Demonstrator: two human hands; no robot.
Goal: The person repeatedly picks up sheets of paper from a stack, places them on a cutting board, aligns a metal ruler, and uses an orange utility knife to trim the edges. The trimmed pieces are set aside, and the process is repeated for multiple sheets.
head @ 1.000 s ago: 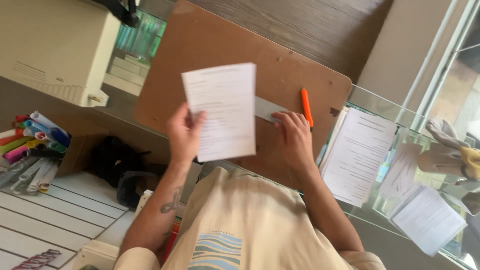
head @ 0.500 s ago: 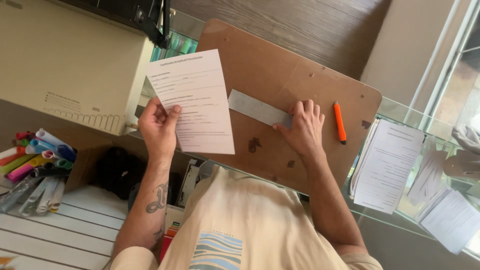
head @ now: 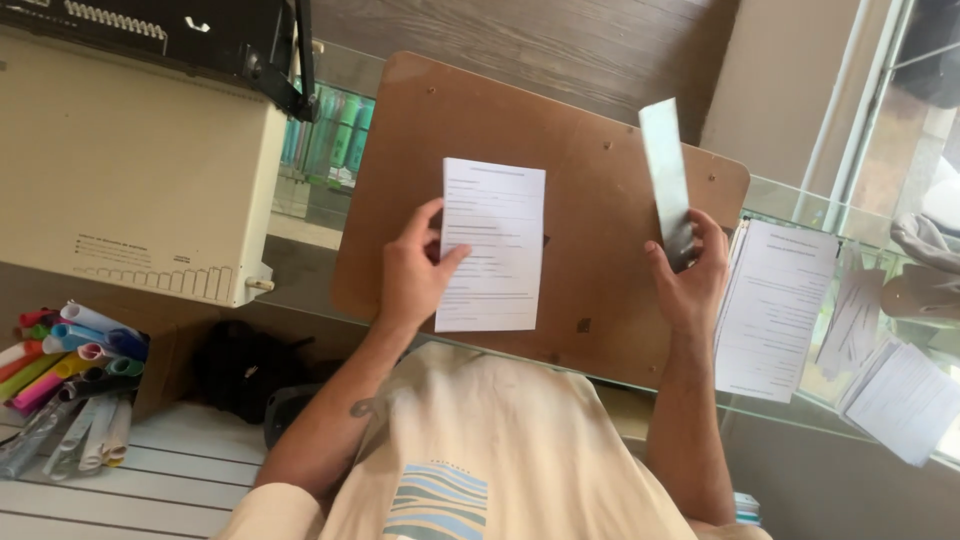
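Observation:
My left hand (head: 412,272) presses a white printed sheet (head: 493,245) flat on the brown hardboard (head: 580,130), thumb on the paper's left edge. My right hand (head: 690,275) grips the lower end of a grey metal ruler (head: 666,175), which stands lifted off the board and points away from me. The orange cutter seen before is hidden from view.
A cream binding machine (head: 130,160) stands at the left. Coloured markers and rolled sheets (head: 70,350) lie lower left. A stack of printed pages (head: 775,305) and more papers (head: 905,400) rest on the glass table (head: 780,205) at the right. A black bag (head: 235,370) sits below.
The sheet came down from the raised left hand onto the board's middle. The right hand picked the ruler up off the board and swung it upright at the right.

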